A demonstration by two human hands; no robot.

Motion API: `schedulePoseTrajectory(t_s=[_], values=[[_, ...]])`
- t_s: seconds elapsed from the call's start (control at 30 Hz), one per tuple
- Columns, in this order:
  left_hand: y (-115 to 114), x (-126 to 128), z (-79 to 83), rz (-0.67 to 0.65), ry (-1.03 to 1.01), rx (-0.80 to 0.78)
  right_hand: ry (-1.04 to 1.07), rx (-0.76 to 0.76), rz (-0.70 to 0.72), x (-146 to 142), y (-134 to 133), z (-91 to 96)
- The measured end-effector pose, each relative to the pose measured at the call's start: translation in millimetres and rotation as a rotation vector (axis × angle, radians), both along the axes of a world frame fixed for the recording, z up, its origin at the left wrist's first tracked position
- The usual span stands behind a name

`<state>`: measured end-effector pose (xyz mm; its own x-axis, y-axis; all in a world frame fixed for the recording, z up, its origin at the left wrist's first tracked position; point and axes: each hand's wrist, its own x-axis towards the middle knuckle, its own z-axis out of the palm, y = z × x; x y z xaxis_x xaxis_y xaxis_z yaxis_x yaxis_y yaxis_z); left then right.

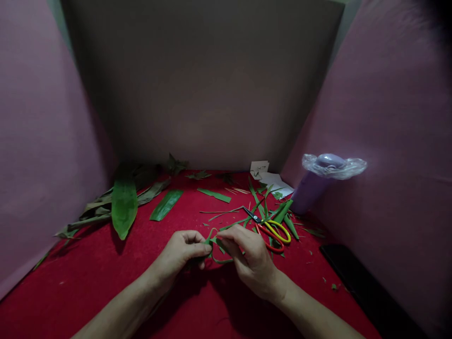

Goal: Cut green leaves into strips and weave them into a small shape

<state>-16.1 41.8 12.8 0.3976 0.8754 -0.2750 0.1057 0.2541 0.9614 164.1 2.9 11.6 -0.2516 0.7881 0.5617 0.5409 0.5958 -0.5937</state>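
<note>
My left hand (181, 254) and my right hand (247, 261) meet over the middle of a red cloth (106, 278). Both pinch a thin green leaf strip (213, 234) that curls into a loop between the fingertips and trails under my right hand. The fingers of each hand are closed on the strip. Scissors (270, 228) with one yellow and one red handle lie just beyond my right hand, among cut green strips.
A large green leaf (123, 207) and dried brownish leaves lie at the back left, with a smaller leaf piece (165, 205) beside them. A lilac bottle (314, 183) with plastic wrap on top stands at the right. White paper (270, 176) lies behind. A dark flat object (353, 278) sits at the right edge.
</note>
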Motion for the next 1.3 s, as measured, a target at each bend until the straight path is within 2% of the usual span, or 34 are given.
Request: schedulePoseTrajectory(t_s=[0.17, 0.3, 0.43, 0.5, 0.67, 0.77, 0.87, 1.07, 1.3], values=[[-0.1, -0.1, 3.4, 0.04, -0.065, -0.044, 0.259, -0.256, 0.025, -2.1, -3.1, 3.5], [0.2, 0.1, 5.0, 0.083, -0.126, -0.04, 0.541, -0.538, 0.136, -4.0, 0.4, 0.8], [2.1, -0.8, 2.0, 0.071, -0.165, -0.07, 0.648, -0.646, 0.178, -5.6, 3.9, -4.1], [2.3, -1.2, 0.2, 0.058, -0.19, -0.074, 0.593, -0.596, 0.141, -6.3, 3.1, -5.5], [-2.8, 1.4, -0.6, 0.047, -0.16, -0.06, 0.179, -0.142, 0.099, -7.7, -4.5, -7.1], [-5.3, 3.0, 0.0, 0.012, -0.1, -0.022, 0.075, -0.018, 0.106, -7.4, -7.0, -6.4], [-5.0, 2.1, 0.8, -0.059, -0.1, -0.057, 0.167, -0.005, 0.09, -5.9, -5.5, -3.1], [-4.1, -0.1, 4.5, -0.236, -0.194, -0.222, 0.315, -0.11, 0.013, -3.3, -0.3, 4.0], [-5.6, 1.0, 4.2, -0.29, -0.237, -0.314, 0.4, -0.19, -0.038, -4.1, 1.1, 1.7]])
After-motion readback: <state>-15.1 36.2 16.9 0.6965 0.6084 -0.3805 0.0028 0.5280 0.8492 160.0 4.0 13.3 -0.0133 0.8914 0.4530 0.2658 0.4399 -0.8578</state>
